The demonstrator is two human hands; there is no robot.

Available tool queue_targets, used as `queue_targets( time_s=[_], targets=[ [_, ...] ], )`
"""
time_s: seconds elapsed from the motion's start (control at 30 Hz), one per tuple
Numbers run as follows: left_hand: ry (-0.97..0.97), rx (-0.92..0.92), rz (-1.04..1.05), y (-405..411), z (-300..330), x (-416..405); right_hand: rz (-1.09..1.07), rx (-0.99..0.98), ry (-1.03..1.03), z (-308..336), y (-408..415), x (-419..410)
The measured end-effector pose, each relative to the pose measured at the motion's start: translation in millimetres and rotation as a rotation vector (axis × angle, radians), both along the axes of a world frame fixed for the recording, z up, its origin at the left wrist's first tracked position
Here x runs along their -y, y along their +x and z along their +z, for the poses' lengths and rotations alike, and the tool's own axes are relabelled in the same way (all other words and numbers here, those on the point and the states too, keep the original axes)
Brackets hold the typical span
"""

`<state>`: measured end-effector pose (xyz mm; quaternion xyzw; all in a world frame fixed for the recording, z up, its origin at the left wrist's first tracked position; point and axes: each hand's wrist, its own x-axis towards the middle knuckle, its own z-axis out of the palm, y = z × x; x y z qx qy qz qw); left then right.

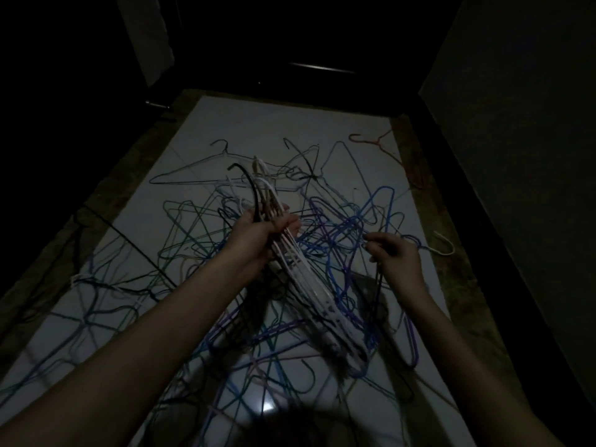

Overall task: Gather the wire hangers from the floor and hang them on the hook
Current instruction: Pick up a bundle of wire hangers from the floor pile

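Several wire hangers (206, 227) in blue, green, purple, white and black lie tangled across the pale tiled floor (251, 124). My left hand (258, 235) grips a bundle of mostly white hangers (309, 285) by their necks, their hooks pointing up and away, with one black hook among them. My right hand (395, 254) pinches a dark thin hanger (379, 285) that hangs down from my fingers above the pile. No hook for hanging is in view in this dim scene.
A red hanger (383, 146) lies apart at the far right by the brown floor border. A white hook (446, 246) rests at the right edge. Dark walls close in on both sides, with a dark doorway (290, 59) ahead.
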<state>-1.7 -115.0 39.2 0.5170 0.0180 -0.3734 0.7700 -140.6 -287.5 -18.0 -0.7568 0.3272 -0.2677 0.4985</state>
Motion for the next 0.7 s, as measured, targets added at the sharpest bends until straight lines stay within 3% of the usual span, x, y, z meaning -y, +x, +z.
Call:
queue_targets(
  time_s=[0.27, 0.7],
  targets=[
    [-0.045, 0.017, 0.088, -15, 22, -30, 0.077, 0.043, 0.153, 33, -29, -55],
    [-0.013, 0.153, 0.174, -19, 16, -86, 0.377, -0.079, 0.189, 56, -30, -110]
  ],
)
